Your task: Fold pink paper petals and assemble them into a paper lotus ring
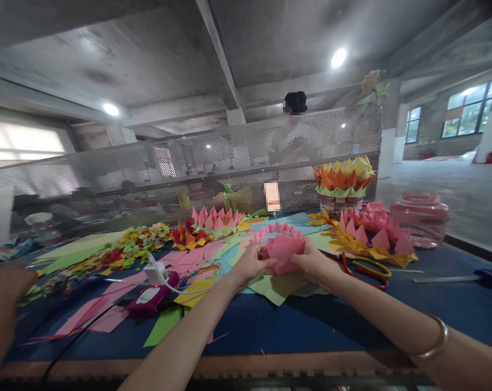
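A pink folded-paper piece (284, 253) is held up over the middle of the table between both hands. My left hand (252, 264) grips its left side, thumb in front. On its right side, my right hand (311, 260) pinches it the same way. Just behind it stands a ring of pink paper points (276, 230), partly hidden by the held piece. Light green paper sheets (277, 290) lie beneath the hands. Red and yellow handled scissors (366, 270) rest beside my right wrist.
A purple power strip (152, 298) with a white plug and cable sits left of my left forearm. Colored paper scraps (136, 244), paper lotuses (346, 182) and a pink jar (419, 220) stand further back. Another person's hand (5, 304) is at the left edge.
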A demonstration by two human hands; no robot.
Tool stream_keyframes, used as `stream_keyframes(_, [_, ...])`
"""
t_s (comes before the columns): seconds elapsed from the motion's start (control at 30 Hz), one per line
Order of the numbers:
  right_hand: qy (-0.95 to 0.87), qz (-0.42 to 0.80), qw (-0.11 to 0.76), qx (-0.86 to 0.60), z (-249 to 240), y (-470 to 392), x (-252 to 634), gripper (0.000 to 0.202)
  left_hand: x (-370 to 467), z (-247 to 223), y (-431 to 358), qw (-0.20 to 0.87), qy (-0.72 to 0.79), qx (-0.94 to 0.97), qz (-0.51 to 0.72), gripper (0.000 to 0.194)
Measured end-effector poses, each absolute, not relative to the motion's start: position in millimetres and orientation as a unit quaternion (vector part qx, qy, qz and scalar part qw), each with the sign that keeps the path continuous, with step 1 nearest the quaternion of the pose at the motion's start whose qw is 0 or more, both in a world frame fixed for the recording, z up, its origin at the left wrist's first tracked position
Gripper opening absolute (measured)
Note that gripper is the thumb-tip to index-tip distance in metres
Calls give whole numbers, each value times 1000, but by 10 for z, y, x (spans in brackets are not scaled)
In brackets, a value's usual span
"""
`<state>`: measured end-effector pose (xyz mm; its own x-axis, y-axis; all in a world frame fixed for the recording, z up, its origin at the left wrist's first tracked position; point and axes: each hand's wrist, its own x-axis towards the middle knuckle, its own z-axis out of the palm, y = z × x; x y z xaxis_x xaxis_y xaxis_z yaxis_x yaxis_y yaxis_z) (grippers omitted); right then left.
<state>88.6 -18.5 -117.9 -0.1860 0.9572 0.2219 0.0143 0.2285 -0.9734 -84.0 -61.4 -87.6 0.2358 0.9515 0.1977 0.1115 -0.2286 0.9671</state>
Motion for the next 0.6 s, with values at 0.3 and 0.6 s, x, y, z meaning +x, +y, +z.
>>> stream_keyframes(0.3, [-584,459,521,-420,-1064,-251,882,42,-863,-901,-589,450,394,661,453,50])
stream_keyframes(0.6, [-586,470,497,-433,-1082,-253,888,47,-841,-860,-622,472,386,653,448,52])
